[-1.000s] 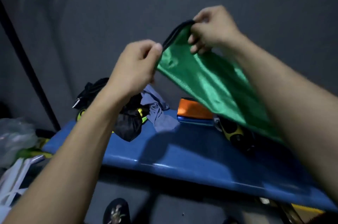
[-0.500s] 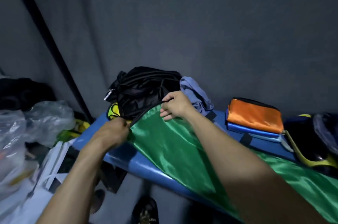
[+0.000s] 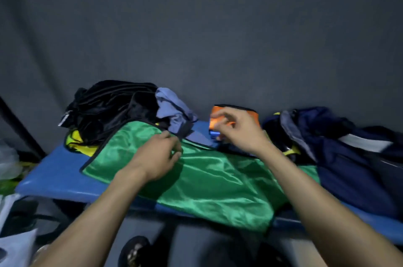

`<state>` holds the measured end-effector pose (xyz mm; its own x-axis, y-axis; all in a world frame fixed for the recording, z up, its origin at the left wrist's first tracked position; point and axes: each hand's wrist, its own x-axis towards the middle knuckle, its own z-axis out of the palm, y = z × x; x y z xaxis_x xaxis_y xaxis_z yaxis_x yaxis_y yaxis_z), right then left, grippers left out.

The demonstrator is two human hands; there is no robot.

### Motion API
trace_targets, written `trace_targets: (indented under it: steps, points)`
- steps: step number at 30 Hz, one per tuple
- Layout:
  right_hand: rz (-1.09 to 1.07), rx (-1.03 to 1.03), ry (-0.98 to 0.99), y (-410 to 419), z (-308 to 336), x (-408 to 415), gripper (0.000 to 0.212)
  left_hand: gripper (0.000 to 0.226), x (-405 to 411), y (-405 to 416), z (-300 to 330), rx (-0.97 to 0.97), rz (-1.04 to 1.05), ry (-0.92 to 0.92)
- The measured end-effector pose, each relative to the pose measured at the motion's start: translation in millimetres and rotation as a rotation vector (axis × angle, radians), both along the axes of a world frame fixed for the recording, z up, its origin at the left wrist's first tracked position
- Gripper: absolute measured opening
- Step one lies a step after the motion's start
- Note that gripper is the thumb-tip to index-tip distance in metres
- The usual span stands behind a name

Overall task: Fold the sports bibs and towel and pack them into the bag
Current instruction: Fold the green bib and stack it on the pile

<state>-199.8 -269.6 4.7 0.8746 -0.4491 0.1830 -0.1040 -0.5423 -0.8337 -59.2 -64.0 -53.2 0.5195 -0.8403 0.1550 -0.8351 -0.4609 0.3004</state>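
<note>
A shiny green bib (image 3: 209, 177) with black trim lies spread flat on the blue bench (image 3: 52, 175), its near corner hanging over the front edge. My left hand (image 3: 159, 155) rests on the bib near its far edge, fingers curled onto the fabric there. My right hand (image 3: 237, 131) hovers above the bib's far right part with loosely curled fingers, holding nothing. Behind it sit a folded orange bib (image 3: 218, 121) and a folded blue one (image 3: 214, 133). A blue-grey towel (image 3: 172, 107) lies crumpled at the back. The navy bag (image 3: 353, 157) stands at the right.
A pile of black cloth (image 3: 109, 107) with a yellow bib (image 3: 79, 141) under it fills the bench's back left. A grey wall rises right behind the bench. Plastic bags (image 3: 8, 162) and clutter lie on the floor at left, a sandal (image 3: 135, 251) below.
The green bib went from held up in the air to lying spread on the bench. My right hand has let go of its edge and moved right; my left hand stays on it.
</note>
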Motion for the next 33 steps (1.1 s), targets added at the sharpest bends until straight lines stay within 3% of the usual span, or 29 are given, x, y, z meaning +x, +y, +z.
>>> trace_targets:
  steps: [3,5,9,11,13,15,20,24,27,30,33]
  points:
    - [-0.336,-0.12,-0.09,-50,-9,-99,0.007,0.014,-50,-39,3,-0.03,-0.239,0.072]
    - [-0.576,-0.237,-0.063,-76,-21,-154,0.014,0.02,-78,-64,-5,0.053,-0.326,0.057]
    - [-0.764,-0.266,0.292,-103,-44,-221,0.041,0.035,-103,-93,-20,0.178,-0.343,-0.008]
    - [-0.736,-0.194,0.467,-105,-58,-234,0.055,0.039,-105,-100,-27,0.231,-0.323,-0.063]
    - [-0.675,-0.022,0.495,-101,-69,-236,0.059,0.04,-104,-104,-30,0.246,-0.302,-0.08]
    - [-0.647,0.148,0.409,-97,-77,-233,0.055,0.039,-104,-107,-31,0.23,-0.296,-0.077]
    - [-0.599,0.137,0.361,-101,-91,-217,0.052,0.036,-109,-112,-35,0.201,-0.318,-0.097]
    - [-0.581,0.329,0.241,-101,-93,-210,0.041,0.031,-108,-114,-29,0.237,-0.307,-0.064]
    - [-0.498,0.406,0.107,-93,-82,-209,0.034,0.024,-113,-123,-18,0.088,-0.323,-0.042]
    - [-0.369,0.193,-0.038,-80,-71,-207,0.033,0.03,-132,-144,1,-0.194,-0.361,0.233]
    - [-0.269,0.077,-0.089,-70,-65,-203,0.029,0.055,-149,-164,22,-0.16,-0.498,0.605]
